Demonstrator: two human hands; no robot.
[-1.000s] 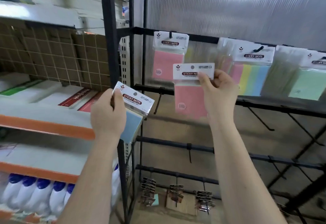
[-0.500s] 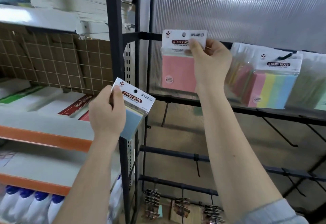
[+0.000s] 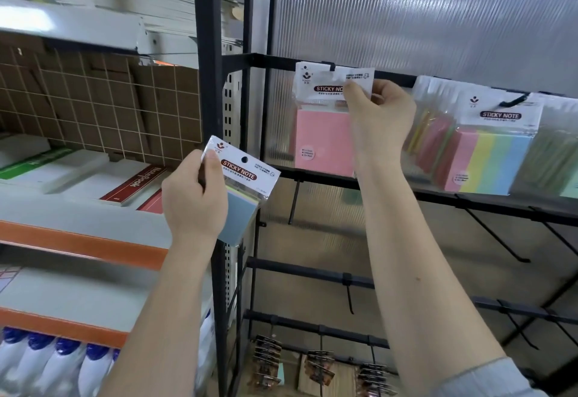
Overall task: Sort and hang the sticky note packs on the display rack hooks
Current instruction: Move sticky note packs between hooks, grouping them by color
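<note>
We are pinching the white header card of a pink pack (image 3: 323,143) with our right hand (image 3: 380,115), thumb in front and curled fingers behind, holding it up at the top bar (image 3: 272,61) of the black rack (image 3: 208,83). A hook (image 3: 329,65) is showing at the card's upper edge, but the card's hole is washed out by glare, so we cannot tell whether the hook is passing through it. Our thumb is covering the end of the "STICKY NOTE" label, and our wrist is hiding the pack's right edge. Whether another pink pack is hanging behind it is not visible.

We are gripping a blue pack (image 3: 240,177) in our left hand (image 3: 195,199), lower and to the left, in front of the rack's upright post. It is tilting, its hole open and plain to see; our thumb is lying over the card's left corner and our palm is hiding most of the pad, so only a blue face and thin pale edges are showing.

To the right a multicolour pack (image 3: 491,152) is hanging on its own hook, with more packs behind it blurred by their wrapping. A green pack (image 3: 570,183) is being cut off by the frame edge. Lower hooks are standing bare, and small items (image 3: 316,365) on the bottom row are too blurred to name.
</note>
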